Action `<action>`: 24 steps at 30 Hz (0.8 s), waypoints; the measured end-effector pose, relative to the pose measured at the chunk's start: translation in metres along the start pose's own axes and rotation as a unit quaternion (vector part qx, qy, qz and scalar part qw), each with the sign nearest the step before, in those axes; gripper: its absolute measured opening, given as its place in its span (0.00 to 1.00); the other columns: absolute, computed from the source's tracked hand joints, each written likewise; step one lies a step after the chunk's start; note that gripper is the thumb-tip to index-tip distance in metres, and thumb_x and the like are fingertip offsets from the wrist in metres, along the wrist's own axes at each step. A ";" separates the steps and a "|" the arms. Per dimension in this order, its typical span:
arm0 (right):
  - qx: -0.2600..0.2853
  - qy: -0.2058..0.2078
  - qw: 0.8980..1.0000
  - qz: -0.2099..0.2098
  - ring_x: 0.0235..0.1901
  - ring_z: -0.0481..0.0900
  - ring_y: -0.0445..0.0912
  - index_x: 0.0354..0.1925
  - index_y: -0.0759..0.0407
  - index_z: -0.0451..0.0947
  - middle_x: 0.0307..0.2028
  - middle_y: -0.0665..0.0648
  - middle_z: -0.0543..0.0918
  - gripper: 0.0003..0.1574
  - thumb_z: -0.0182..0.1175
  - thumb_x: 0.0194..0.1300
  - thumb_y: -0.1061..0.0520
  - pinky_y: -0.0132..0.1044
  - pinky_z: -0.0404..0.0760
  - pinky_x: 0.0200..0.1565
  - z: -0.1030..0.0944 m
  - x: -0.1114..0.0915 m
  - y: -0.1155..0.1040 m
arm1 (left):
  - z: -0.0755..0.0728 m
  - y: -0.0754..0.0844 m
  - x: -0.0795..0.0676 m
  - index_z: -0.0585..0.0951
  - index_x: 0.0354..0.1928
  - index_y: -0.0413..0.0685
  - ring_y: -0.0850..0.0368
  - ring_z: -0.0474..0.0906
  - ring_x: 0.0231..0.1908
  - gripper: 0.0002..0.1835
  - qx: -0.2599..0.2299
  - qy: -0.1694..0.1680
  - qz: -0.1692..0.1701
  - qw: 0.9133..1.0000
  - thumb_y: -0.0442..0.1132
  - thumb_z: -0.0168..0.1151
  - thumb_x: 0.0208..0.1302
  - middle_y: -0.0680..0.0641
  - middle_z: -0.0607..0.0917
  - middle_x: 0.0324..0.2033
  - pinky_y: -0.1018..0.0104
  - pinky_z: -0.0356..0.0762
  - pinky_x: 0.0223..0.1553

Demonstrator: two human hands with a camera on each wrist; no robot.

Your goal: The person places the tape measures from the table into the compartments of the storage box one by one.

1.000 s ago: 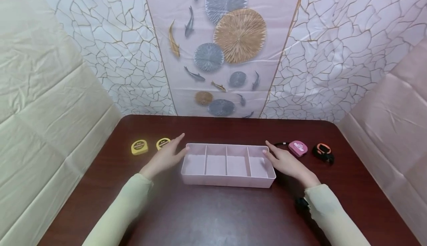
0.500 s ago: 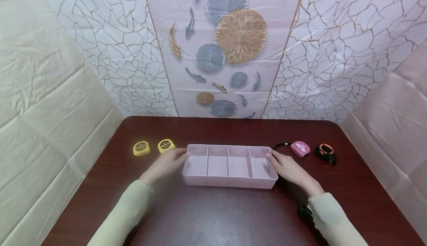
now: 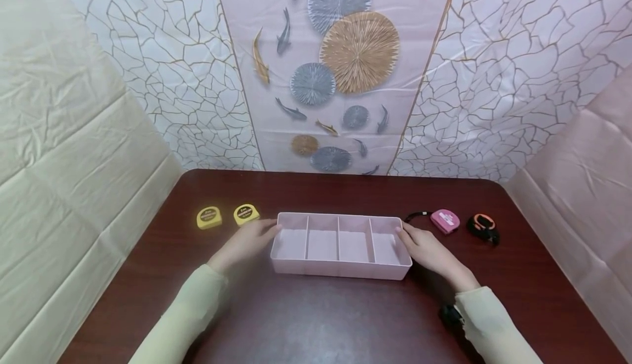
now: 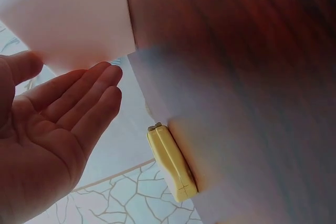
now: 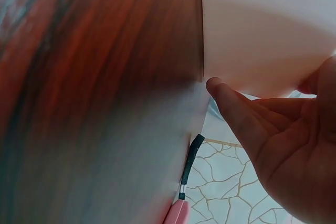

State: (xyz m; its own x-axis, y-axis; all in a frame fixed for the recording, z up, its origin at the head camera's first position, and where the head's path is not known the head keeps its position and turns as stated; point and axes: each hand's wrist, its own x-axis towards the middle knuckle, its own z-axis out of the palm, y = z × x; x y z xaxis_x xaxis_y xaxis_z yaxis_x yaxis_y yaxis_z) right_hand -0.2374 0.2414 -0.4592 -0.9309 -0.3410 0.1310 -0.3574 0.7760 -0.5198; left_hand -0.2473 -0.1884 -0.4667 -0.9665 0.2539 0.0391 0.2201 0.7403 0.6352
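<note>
A pale pink box (image 3: 340, 269) with several compartments in a row sits on the dark red-brown table. At its left end my left hand (image 3: 244, 245) grips the wall, the thumb on the rim and the fingers at the far corner. My right hand (image 3: 434, 251) holds the right end likewise, its thumb over the rim. From the left wrist view, the left fingers (image 4: 86, 95) lie against the box's back corner. The right wrist view has the right hand (image 5: 294, 140) at the opposite corner. The compartments hold nothing I can see.
Two yellow tape measures (image 3: 209, 218) (image 3: 246, 214) lie behind and left of my left hand. Right of the box are a pink tape measure (image 3: 445, 220) with a black strap and a black-and-orange tape measure (image 3: 483, 228). Patterned cloth (image 3: 316, 128) hangs behind the table (image 3: 316, 314).
Both hands have closed in on the box's ends; the left fingers, raised off the corner a second ago, now lie against it. The box stays in about the same place.
</note>
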 end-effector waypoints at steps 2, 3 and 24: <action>0.000 0.001 1.000 0.000 0.59 0.76 0.66 0.67 0.79 0.65 0.59 0.76 0.76 0.31 0.45 0.81 0.53 0.61 0.73 0.60 -0.001 0.000 0.000 | 0.000 0.001 0.001 0.81 0.62 0.45 0.51 0.81 0.57 0.25 -0.001 -0.001 0.000 1.000 0.54 0.54 0.76 0.48 0.86 0.53 0.50 0.75 0.60; 0.000 0.001 1.000 0.000 0.59 0.76 0.66 0.67 0.79 0.65 0.59 0.77 0.76 0.31 0.45 0.81 0.53 0.62 0.73 0.60 -0.001 0.000 0.000 | -0.001 0.002 0.001 0.81 0.63 0.45 0.51 0.81 0.57 0.25 -0.002 -0.002 -0.001 1.000 0.54 0.54 0.76 0.48 0.86 0.54 0.50 0.75 0.60; 0.006 -0.009 1.000 0.018 0.63 0.72 0.67 0.68 0.80 0.62 0.63 0.77 0.71 0.33 0.44 0.82 0.52 0.62 0.69 0.63 -0.001 0.008 0.003 | -0.001 0.004 0.009 0.80 0.63 0.44 0.50 0.80 0.58 0.24 -0.057 -0.007 -0.025 0.998 0.53 0.54 0.76 0.47 0.85 0.55 0.48 0.74 0.62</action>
State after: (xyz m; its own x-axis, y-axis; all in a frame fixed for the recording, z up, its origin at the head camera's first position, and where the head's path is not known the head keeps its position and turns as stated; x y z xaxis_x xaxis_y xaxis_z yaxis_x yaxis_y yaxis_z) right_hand -0.2463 0.2412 -0.4585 -0.9414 -0.3234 0.0963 -0.3231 0.7815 -0.5338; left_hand -0.2553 -0.1842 -0.4632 -0.9738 0.2272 -0.0053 0.1538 0.6763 0.7204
